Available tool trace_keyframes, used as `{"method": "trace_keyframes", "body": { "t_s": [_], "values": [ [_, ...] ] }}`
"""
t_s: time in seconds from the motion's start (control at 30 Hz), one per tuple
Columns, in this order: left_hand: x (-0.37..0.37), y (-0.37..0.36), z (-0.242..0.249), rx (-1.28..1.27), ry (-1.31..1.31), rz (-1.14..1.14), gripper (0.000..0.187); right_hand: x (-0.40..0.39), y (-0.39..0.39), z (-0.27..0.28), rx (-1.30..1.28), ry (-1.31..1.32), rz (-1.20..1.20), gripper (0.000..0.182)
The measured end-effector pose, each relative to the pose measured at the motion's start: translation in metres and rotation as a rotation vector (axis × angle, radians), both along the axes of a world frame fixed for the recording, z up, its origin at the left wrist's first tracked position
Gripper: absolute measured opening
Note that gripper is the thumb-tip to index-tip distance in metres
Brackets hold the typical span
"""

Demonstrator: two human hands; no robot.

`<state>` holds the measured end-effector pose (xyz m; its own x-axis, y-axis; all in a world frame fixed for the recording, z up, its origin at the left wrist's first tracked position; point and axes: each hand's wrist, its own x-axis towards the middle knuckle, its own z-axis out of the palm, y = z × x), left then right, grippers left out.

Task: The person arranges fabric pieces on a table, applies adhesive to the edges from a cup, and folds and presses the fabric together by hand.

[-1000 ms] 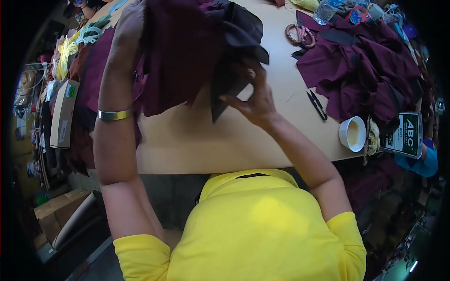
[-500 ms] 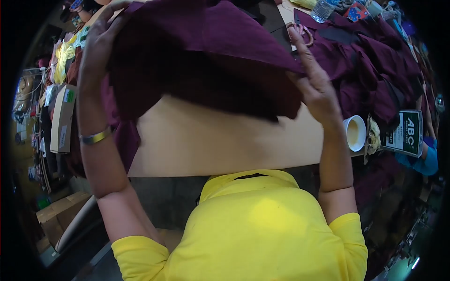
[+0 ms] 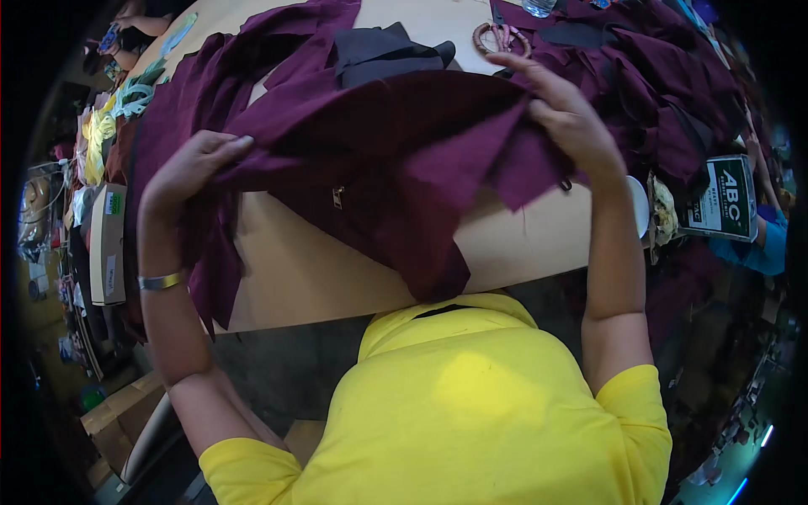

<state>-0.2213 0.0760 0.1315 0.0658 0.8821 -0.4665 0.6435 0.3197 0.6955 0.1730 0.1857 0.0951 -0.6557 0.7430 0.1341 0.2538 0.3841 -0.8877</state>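
A maroon garment (image 3: pixel 379 143) is stretched between my two hands above the tan table (image 3: pixel 311 269). My left hand (image 3: pixel 198 164) pinches its left side, thumb on top. My right hand (image 3: pixel 568 114) grips the right edge, its index finger stretched out toward the scissors. A small metal zipper pull (image 3: pixel 337 198) shows near the garment's middle. One part of the cloth hangs down to the table's front edge by my yellow shirt. Behind the garment lies folded dark grey fabric (image 3: pixel 391 52).
More maroon cloth lies at the left (image 3: pixel 189 101) and in a pile at the right (image 3: pixel 648 93). Scissors (image 3: pixel 502 39), a cup (image 3: pixel 638 206), a green ABC box (image 3: pixel 725 198) and a long carton (image 3: pixel 108 244) surround the work area. Another person's arm (image 3: pixel 150 23) shows at the upper left.
The raised garment has come down and toward me, opening out between my hands. My left hand has moved lower. The grey fabric and the cloth behind are now uncovered.
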Motion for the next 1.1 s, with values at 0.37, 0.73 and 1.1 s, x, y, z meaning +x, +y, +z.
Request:
{"method": "trace_keyframes", "body": {
  "t_s": [0.37,0.73,1.1],
  "values": [
    [0.137,-0.038,-0.083,1.357,0.866,-0.139,0.026,-0.004,-0.006,-0.025,0.13,-0.098,-0.174,0.054],
    [0.14,-0.036,-0.155,0.814,0.522,0.46,0.046,-0.042,-0.02,0.051,0.841,-0.025,0.057,0.057],
    [0.029,-0.063,-0.026,1.714,0.64,0.813,0.042,-0.075,-0.01,0.094,0.202,0.341,0.614,0.041]
  ]
}}
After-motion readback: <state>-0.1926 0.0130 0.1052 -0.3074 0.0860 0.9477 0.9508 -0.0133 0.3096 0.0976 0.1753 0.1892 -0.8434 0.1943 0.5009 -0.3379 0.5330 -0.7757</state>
